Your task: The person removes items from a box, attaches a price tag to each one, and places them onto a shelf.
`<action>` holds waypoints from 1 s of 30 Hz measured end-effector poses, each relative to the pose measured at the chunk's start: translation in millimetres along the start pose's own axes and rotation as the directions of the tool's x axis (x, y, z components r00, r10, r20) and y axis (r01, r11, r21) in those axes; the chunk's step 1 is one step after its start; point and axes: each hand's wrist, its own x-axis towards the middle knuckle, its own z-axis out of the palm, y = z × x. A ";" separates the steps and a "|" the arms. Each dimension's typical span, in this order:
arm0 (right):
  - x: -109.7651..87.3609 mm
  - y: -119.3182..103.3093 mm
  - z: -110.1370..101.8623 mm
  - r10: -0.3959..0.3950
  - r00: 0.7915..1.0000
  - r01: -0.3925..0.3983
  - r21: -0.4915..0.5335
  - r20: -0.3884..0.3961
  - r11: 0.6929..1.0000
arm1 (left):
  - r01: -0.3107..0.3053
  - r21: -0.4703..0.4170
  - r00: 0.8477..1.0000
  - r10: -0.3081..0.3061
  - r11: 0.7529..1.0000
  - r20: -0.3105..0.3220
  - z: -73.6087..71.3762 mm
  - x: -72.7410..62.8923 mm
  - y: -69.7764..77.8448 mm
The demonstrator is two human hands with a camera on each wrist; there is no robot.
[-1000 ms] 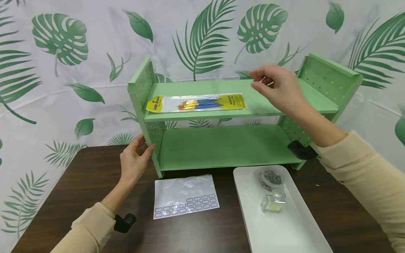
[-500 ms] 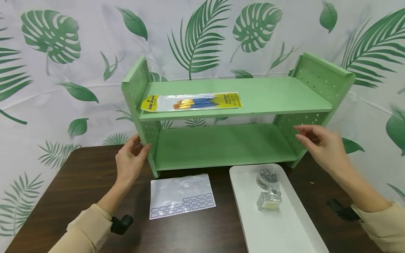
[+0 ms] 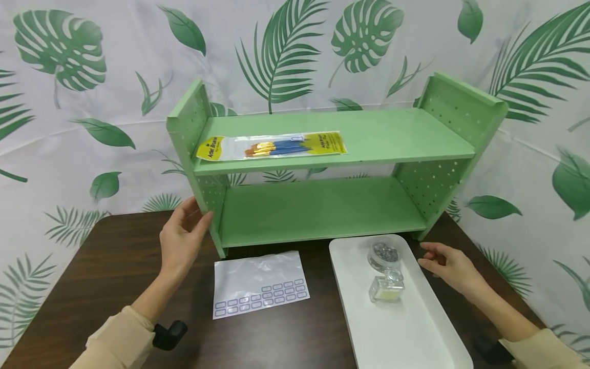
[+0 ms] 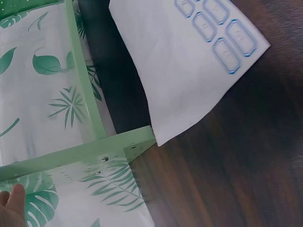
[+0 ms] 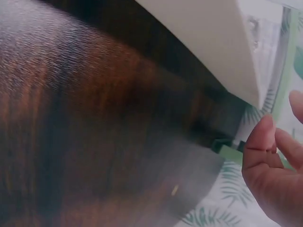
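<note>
Green shelf unit (image 3: 392, 136) stands upright at the far side of the table (image 3: 272, 343), in front of the wall hanging (image 3: 115, 31). The left grip (image 3: 181, 238) holds the unit by the front edge of its lower left side panel, thumb in front and fingers curled at the outer face. The right grip (image 3: 454, 269) holds nothing; its fingers are loosely bent, positioned just beside the tray's right rim and near the foot of the right side panel.

Brush packet (image 3: 276, 147) lies flat along the front edge of the upper board, toward the left end. It has yellow ends, a clear middle showing blue-handled brushes, and a small outlined label at its upper edge.

Label sheet (image 3: 258, 279) lies on the table just in front of the unit's left half. Blue-outlined labels fill its lower part in three rows, the topmost row being shorter.

White tray (image 3: 410, 338) lies to the right of the sheet, its far end by the lower board; contact there cannot be determined. Inside, toward the far end, a round clear container (image 3: 384, 256) contains dark grey material. A square clear container (image 3: 386, 289) with a yellowish patch is positioned just in front of it.
</note>
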 end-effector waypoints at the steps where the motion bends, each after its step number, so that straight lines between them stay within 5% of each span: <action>1: -0.2 0.8 1.6 0.013 1.000 -0.014 0.011 0.020 1.000 | 0.003 -0.002 1.000 -0.003 1.000 -0.002 -1.1 -2.6 -0.2; 10: 0.3 6.6 10.2 0.079 0.988 -0.087 0.056 0.133 0.995 | 0.022 -0.117 0.999 -0.026 0.993 -0.026 -0.6 -37.6 -2.5; 16: -0.8 6.9 15.7 0.093 0.985 -0.105 0.074 0.148 0.992 | 0.100 -0.174 0.989 -0.078 0.980 0.128 23.8 -66.0 1.5; 21: -2.2 8.2 18.2 0.096 0.986 -0.108 0.084 0.135 0.991 | 0.214 -0.240 0.929 -0.122 0.947 0.349 63.0 -82.6 11.0; 30: -4.3 7.4 21.2 0.111 0.989 -0.116 0.052 0.103 0.992 | 0.255 -0.259 0.785 -0.044 0.932 0.617 139.4 -109.3 26.3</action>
